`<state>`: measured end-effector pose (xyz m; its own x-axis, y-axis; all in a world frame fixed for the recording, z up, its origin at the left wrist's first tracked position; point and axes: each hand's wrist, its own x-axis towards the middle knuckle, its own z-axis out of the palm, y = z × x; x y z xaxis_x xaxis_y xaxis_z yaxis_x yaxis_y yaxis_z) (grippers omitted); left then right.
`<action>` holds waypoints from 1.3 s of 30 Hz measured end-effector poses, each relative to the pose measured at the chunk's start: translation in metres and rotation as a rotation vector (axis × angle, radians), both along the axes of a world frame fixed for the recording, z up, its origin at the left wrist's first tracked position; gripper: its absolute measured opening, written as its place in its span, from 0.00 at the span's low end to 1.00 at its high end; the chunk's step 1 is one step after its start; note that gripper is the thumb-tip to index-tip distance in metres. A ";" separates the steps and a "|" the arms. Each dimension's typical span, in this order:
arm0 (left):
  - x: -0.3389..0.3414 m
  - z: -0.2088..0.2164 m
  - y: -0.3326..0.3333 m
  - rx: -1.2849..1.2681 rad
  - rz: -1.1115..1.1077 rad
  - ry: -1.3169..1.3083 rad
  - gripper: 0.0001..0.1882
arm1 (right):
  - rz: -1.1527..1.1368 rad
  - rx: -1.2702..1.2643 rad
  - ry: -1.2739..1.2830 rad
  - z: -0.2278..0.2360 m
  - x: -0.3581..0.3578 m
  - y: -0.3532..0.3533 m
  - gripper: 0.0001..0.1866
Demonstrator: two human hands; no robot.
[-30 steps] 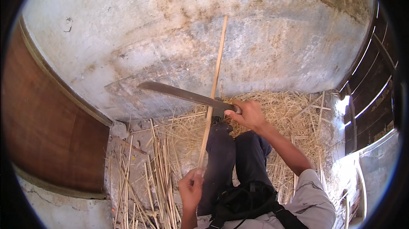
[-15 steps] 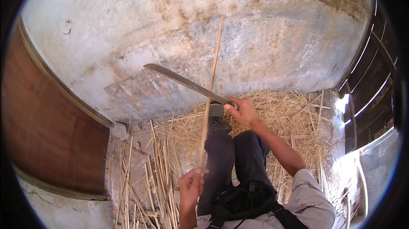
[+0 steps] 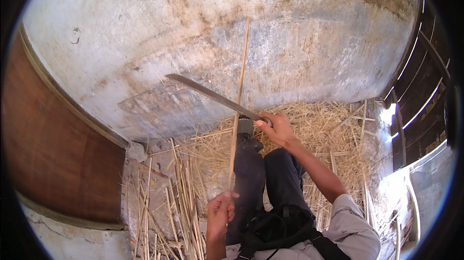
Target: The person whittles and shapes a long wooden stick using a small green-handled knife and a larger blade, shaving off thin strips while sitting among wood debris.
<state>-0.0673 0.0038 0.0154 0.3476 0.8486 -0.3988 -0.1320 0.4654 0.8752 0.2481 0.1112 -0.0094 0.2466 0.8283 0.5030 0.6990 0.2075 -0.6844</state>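
Crossing the pale strip (image 3: 242, 78) at a slant, the knife (image 3: 205, 90) points its tip toward 10 o'clock. Its handle sits in the right hand (image 3: 279, 130), between 3 and 4 o'clock from the middle of the view; the fingers are curled firmly round the grip, with the thumb laid forward near the base of the blade. The left hand (image 3: 220, 212), at 6 o'clock, pinches the near end of the strip between thumb and bent fingers, one finger poking out toward 3 o'clock. From there the strip runs nearly straight to 12 o'clock, along the left edge of the left leg (image 3: 249, 173) and past the dark shoe (image 3: 245, 127), its far end showing against the stained wall (image 3: 309, 42). The blade meets the line of the strip close to the handle, just above the shoe; whether the edge bites into the wood I cannot tell.

At 7 o'clock more loose sticks (image 3: 181, 197) lie in a rough bundle on the floor, most aimed toward 12. Straw (image 3: 328, 129) spreads from about 3 to 5 o'clock. A black bag (image 3: 280, 231) rests at the waist, between 5 and 6. A brown panel (image 3: 63, 139) stands near 9 o'clock, dark boards (image 3: 420, 100) at 3.
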 end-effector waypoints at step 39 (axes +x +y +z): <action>0.003 0.008 -0.032 -0.424 -0.187 -0.397 0.19 | 0.175 -0.014 -0.220 0.023 -0.012 -0.043 0.27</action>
